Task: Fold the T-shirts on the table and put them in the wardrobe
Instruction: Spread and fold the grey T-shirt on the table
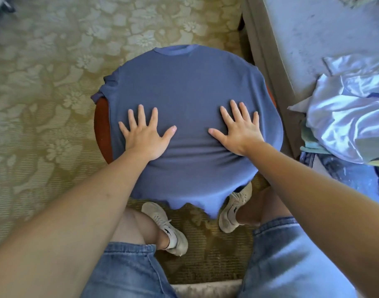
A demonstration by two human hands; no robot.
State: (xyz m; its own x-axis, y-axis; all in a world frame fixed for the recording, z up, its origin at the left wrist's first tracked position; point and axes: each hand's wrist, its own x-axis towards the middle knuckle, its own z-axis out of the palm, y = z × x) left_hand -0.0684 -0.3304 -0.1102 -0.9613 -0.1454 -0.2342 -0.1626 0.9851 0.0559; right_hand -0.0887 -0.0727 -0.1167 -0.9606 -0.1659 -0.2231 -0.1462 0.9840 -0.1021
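A blue T-shirt (pixel 184 87) lies spread over a small round reddish-brown table (pixel 100 125), collar at the far side, hem hanging over the near edge. A sleeve droops off the left side. My left hand (pixel 144 135) lies flat on the shirt's left half with fingers spread. My right hand (pixel 238 127) presses flat on the right half, fingers spread too. Small wrinkles gather between the two palms. The wardrobe is out of view.
A patterned olive carpet (pixel 44 93) surrounds the table. A bed or sofa with a pale blue cover (pixel 313 39) stands to the right, with a heap of white and light clothes (pixel 352 117) on it. My legs and white sneakers are under the table's near edge.
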